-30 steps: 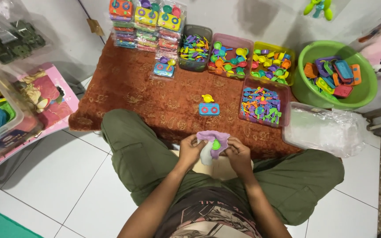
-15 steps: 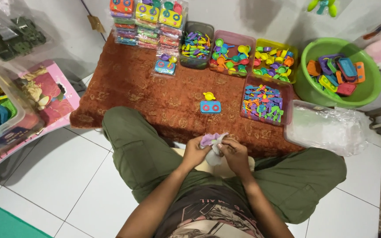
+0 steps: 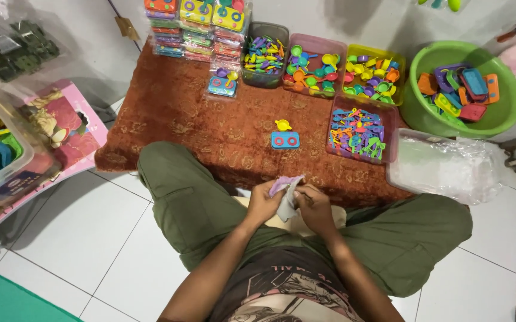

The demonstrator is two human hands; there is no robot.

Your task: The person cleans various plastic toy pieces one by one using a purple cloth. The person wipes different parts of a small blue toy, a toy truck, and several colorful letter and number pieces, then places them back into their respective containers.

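I sit cross-legged in green trousers at the near edge of a rust-red patterned mat [image 3: 192, 125]. My left hand [image 3: 262, 203] and my right hand [image 3: 316, 209] meet above my lap and both grip a small clear plastic packet [image 3: 286, 194] with a purple toy piece inside. The packet stands between my thumbs, its purple top toward the mat. On the mat just beyond my hands lie a small blue toy stove [image 3: 285, 140] and a yellow toy cup [image 3: 282, 125].
Along the mat's far side stand bins of small coloured plastic toys [image 3: 314, 65], a pink tray of mixed pieces [image 3: 358, 131], stacked packed toy sets [image 3: 195, 30] and a green basin [image 3: 499, 116]. A pile of clear bags [image 3: 443, 167] lies at right. Clear boxes stand at left.
My hands have drawn the packet slightly lower and closer together over my lap, and the packet has turned more upright. The mat's toys have not moved.
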